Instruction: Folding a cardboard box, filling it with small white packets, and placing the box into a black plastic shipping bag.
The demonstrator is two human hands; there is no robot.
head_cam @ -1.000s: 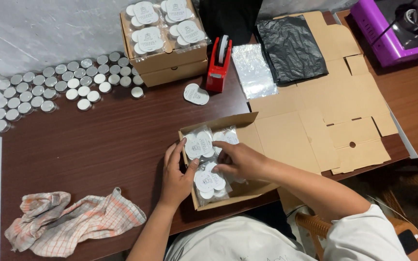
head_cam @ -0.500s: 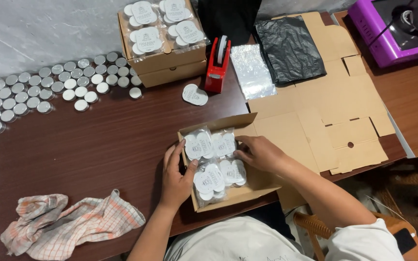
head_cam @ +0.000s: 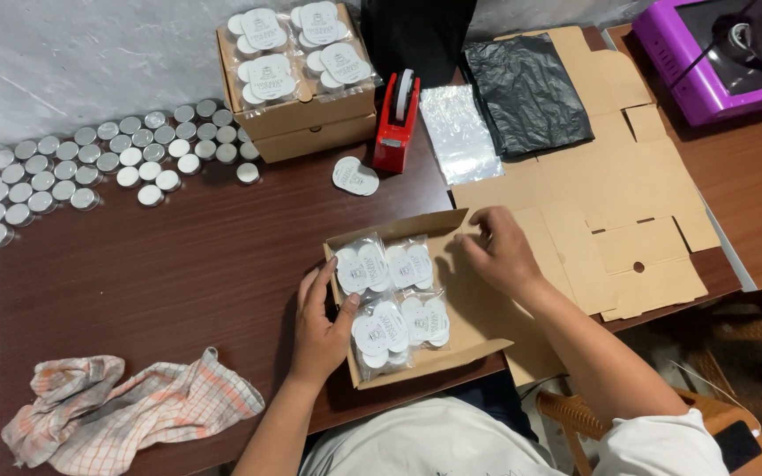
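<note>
An open cardboard box (head_cam: 474, 313) holding four clear packets of white discs (head_cam: 394, 300) sits at the near edge of the brown counter (head_cam: 178, 264). The left hand (head_cam: 317, 326) rests flat against its left wall, fingers loose; the right hand (head_cam: 500, 251) pinches its upper flap.

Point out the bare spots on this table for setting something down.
Widest free patch: dark table between the silver tins, the checked cloth and the left hand. Another beyond the flat cardboard, under the purple machine. Crowded: around the tape dispenser.
</note>
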